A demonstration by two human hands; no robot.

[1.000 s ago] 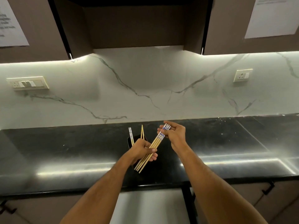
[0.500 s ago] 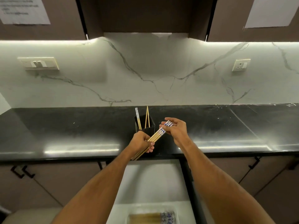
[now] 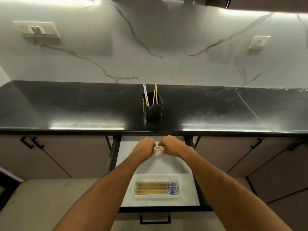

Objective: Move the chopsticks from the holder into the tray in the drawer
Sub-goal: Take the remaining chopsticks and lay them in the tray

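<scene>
A bundle of wooden chopsticks [image 3: 159, 148] lies level between my two hands, over the open drawer [image 3: 191, 189]. My left hand [image 3: 144, 147] grips its left end and my right hand [image 3: 173, 145] grips its right end; only a short middle stretch shows. On the black counter stands a black holder [image 3: 153, 109] with three chopsticks [image 3: 155, 95] left upright in it. Below my hands, a clear tray [image 3: 156, 177] sits in the white drawer and holds several chopsticks [image 3: 150, 188] laid flat, blue-patterned ends to the right.
The black countertop [image 3: 66, 105] runs the full width, with a marble backsplash behind. Cabinet doors with black handles [image 3: 27, 142] flank the drawer. The drawer front carries a black handle [image 3: 155, 220] near the bottom. Wall sockets [image 3: 259, 42] sit high on the backsplash.
Both hands have dropped from beside the holder to below the counter edge, turning the bundle from slanted to level. My view tilted down, so the drawer and tray show fully.
</scene>
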